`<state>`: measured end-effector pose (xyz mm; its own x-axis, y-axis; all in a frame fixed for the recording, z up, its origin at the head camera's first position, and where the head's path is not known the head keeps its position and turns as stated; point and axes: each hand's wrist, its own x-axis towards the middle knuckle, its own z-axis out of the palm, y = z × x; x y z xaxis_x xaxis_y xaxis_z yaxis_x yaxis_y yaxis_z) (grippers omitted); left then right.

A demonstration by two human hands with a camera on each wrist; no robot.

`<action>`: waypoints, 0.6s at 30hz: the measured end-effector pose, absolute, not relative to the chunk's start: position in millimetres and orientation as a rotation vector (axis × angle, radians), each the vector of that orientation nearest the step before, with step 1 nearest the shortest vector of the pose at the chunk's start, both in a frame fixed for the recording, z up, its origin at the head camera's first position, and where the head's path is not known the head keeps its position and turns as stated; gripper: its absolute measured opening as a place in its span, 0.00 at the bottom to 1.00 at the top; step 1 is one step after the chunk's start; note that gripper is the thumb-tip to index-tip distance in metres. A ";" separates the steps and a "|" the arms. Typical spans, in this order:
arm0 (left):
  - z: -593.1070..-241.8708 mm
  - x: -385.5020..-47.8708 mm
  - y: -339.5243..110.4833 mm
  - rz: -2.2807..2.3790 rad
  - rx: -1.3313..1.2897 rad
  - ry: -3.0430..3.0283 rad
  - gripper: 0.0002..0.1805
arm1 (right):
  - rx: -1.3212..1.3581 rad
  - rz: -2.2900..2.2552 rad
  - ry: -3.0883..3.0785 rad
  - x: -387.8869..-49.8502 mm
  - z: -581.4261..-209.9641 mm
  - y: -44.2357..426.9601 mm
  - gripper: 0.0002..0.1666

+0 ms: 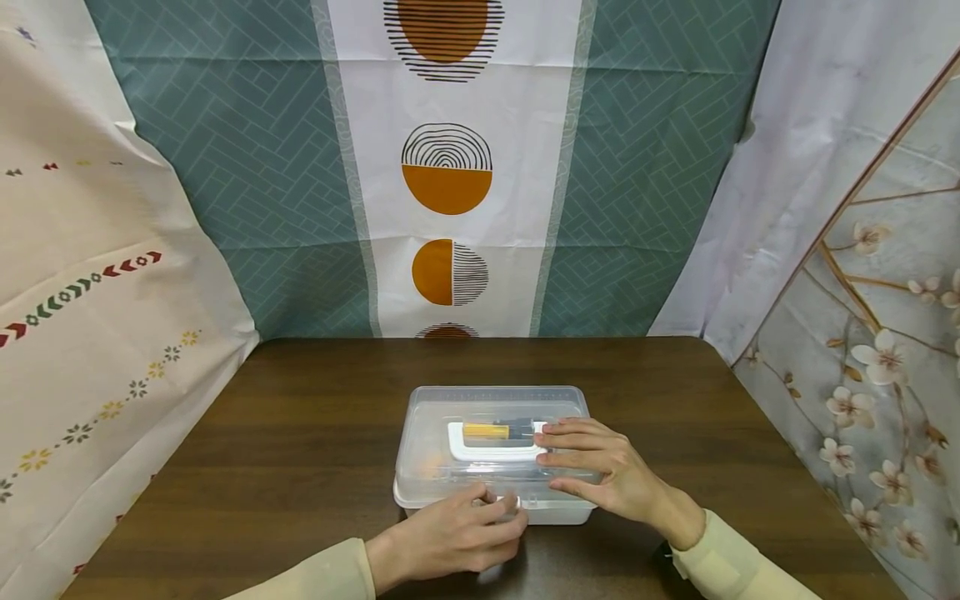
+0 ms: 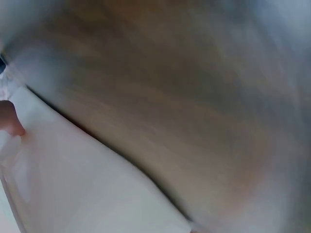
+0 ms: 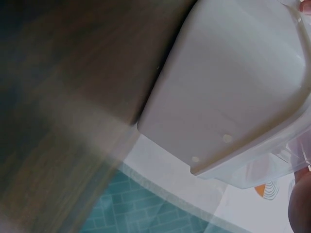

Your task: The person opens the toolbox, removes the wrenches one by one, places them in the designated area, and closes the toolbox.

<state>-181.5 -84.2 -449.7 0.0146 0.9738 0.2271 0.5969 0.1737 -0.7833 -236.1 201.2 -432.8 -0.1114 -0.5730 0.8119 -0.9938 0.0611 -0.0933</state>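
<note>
A clear-lidded plastic box [image 1: 427,417] with a whitish base sits on the table. Its lid carries a white handle [image 1: 487,454], and a yellow-and-dark object [image 1: 486,431] shows in the middle of the handle frame. At the front edge, my left hand [image 1: 468,533] has bent fingers against a small white latch [image 1: 513,502]; they partly hide it, and whether they pinch it is unclear. My right hand [image 1: 600,462] rests on the lid's right part with spread, fairly straight fingers. In the right wrist view, the box's pale side wall [image 3: 223,87] fills the upper right.
The box stands on a dark brown wooden table [image 1: 315,442]. A patterned cloth [image 1: 637,167] hangs behind the far edge, with a cream cloth [image 1: 112,292] at the left and a floral cloth [image 1: 862,400] at the right. Orange content shows faintly through the lid.
</note>
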 end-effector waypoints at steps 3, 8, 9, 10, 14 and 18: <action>-446.7 -181.1 -83.0 0.627 -1.501 -1.652 0.16 | 1.571 0.907 -1.754 -235.6 -431.5 201.5 0.21; -427.7 -174.2 -80.9 0.639 -1.481 -1.627 0.25 | 1.570 0.901 -1.764 -235.8 -430.7 202.6 0.21; -422.3 -172.1 -80.6 0.642 -1.481 -1.625 0.22 | 1.569 0.901 -1.761 -236.0 -430.8 202.6 0.21; -418.0 -170.4 -80.2 0.646 -1.482 -1.624 0.17 | 1.568 0.902 -1.758 -236.2 -430.8 202.7 0.21; -406.4 -166.2 -78.4 0.665 -1.488 -1.610 0.07 | 1.567 0.909 -1.745 -237.0 -431.9 202.6 0.21; -408.4 -166.3 -78.9 0.655 -1.494 -1.598 0.13 | 1.578 0.917 -1.744 -237.1 -433.4 201.9 0.21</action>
